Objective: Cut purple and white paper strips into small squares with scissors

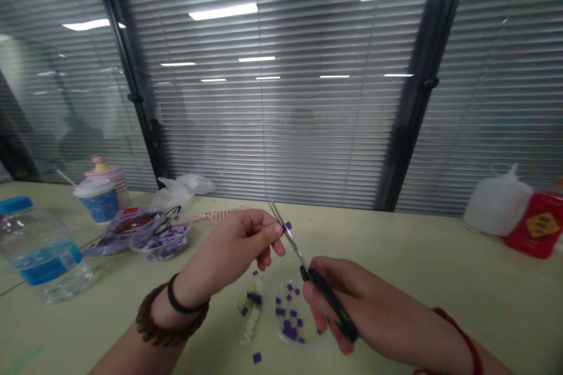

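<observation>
Black-handled scissors (332, 303) are in my right hand (352, 299), with the fingers wrapped round the handles and the blades pointing up and to the left. My left hand (250, 237) is pinched on a small purple piece (288, 225) beside the blades; its material is too small to tell. Below the scissors stands a clear round dish (269, 322) with several purple squares (290, 331) in it. Outside the dish, another purple square (257, 357) lies on the table. A pale twisted strip (250, 325) with a dark purple bit rests left of the dish.
On the left are a water bottle (48, 263), a blue paper cup (97, 202), a clear tub of purple pieces (162, 243), a snack packet (127, 225), a pink comb (220, 214) and a plastic bag (180, 187). A white jug (497, 202) and red bottle (534, 222) stand right.
</observation>
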Tool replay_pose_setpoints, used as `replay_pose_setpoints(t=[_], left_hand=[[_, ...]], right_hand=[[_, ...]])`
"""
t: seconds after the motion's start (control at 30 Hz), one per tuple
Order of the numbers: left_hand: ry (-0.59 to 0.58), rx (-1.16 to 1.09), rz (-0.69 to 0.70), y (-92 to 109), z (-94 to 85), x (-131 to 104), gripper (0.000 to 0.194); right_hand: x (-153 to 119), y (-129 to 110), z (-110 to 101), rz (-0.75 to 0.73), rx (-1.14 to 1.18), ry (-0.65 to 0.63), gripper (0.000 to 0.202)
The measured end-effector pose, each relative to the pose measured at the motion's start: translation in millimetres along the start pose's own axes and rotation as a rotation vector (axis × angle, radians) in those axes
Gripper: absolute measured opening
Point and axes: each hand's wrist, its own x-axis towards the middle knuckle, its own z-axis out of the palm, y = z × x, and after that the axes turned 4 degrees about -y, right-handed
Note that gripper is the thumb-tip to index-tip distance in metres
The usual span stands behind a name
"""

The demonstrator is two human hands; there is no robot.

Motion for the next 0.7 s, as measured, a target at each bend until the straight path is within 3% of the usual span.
replay_pose_setpoints(t=[0.33, 0.7], left_hand=[[-0.022, -0.079, 0.073, 2.3, -3.1, -3.5, 0.019], [0.002, -0.055, 0.066, 3.6, -4.1, -3.5, 0.021]], right_hand=[[-1.9, -1.9, -5.9, -0.026, 0.017, 0.001, 0.048], [-3.6, -6.4, -5.4, -0.009, 0.019, 0.003, 0.045]])
